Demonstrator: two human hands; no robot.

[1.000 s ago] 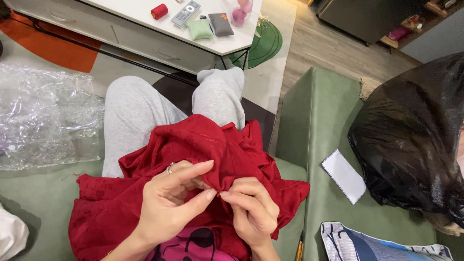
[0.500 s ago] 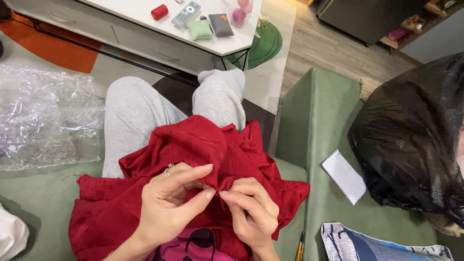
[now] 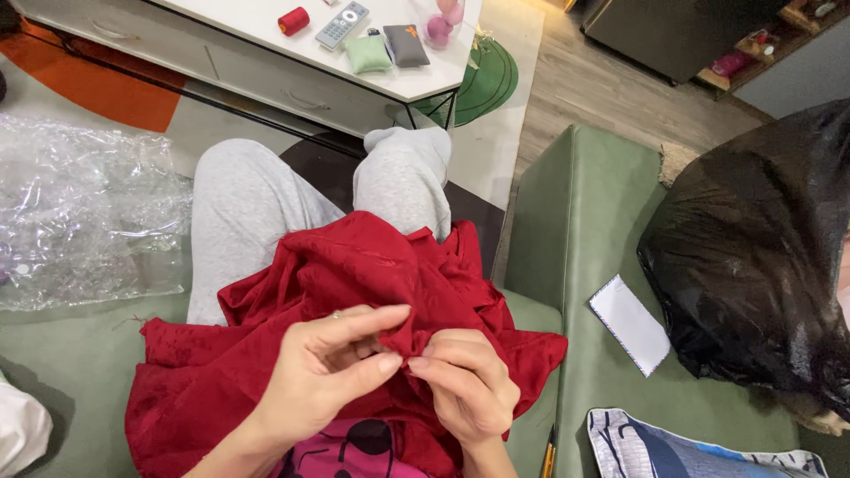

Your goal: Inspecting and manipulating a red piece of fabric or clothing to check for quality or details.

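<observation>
A crumpled red cloth [image 3: 354, 274] lies across my lap, over grey trousers [image 3: 248, 204]. My left hand [image 3: 323, 376] pinches a small fold of the cloth between thumb and forefinger. My right hand [image 3: 465, 385] pinches the same fold from the right, its fingertips meeting those of the left. A ring shows on a left finger. Whether a needle is held I cannot tell. A pink printed shirt [image 3: 345, 451] shows below the hands.
I sit on a green sofa [image 3: 584, 230]. Clear crinkled plastic [image 3: 84, 212] lies at my left, a black plastic bag [image 3: 761, 257] at my right, with a white envelope [image 3: 630, 323] and patterned fabric [image 3: 673, 447]. A white low table [image 3: 266, 62] ahead holds a red spool [image 3: 293, 19], a remote, small pouches.
Both hands keep pinching the red cloth; the fingertips have shifted slightly along the fold. The cloth and legs lie as before.
</observation>
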